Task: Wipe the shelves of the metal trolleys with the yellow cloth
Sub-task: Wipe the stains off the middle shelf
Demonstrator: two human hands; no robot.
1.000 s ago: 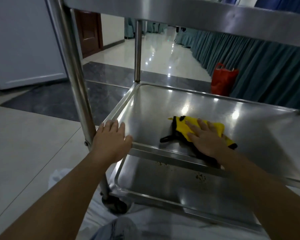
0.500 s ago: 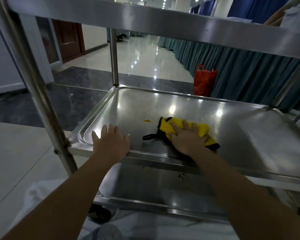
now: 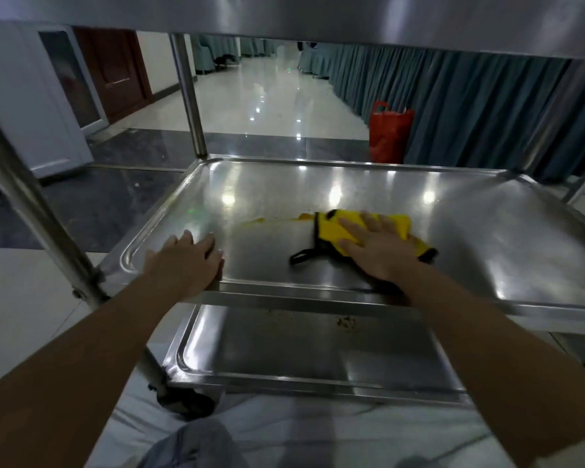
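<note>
The right hand [image 3: 379,251] presses flat, fingers straight and spread, on the yellow cloth [image 3: 368,228], which lies near the middle of the middle shelf [image 3: 487,231], toward its front edge. A yellowish smear [image 3: 271,220] runs left from the cloth, so this shelf is judged only partly wiped. The left hand [image 3: 186,261] rests over the front edge near the left corner, fingers loosely extended, steadying the trolley. The bottom shelf [image 3: 284,349] shows crumbs [image 3: 347,321] and looks untouched.
</note>
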